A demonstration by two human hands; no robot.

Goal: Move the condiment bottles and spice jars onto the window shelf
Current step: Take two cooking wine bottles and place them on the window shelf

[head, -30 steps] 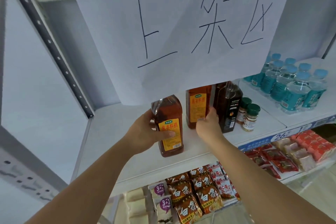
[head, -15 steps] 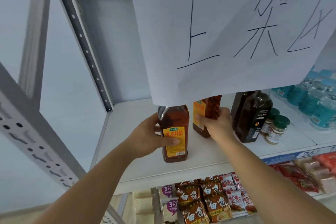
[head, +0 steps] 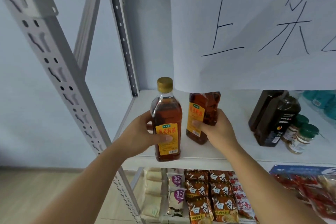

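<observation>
White steel racking against a pale blue wall; we list what its white shelf board (head: 209,152) carries.

1. Clear bottle of amber liquid, gold cap, yellow label (head: 166,114): upright at the front edge, toward the left corner. Our left hand (head: 140,136) wraps its lower body, thumb across the label.
2. Matching amber bottle (head: 205,107): just behind and to the right, neck hidden by a hanging white paper sign (head: 254,23). Our right hand (head: 218,131) curls round its side.
3. Dark square bottle (head: 272,118): toward the right edge.
4. Two small green-lidded spice jars (head: 301,138): just beside it.

Step, as we judge: seating both amber bottles. Next calls for flat bases, clear of the edge, then release.
</observation>
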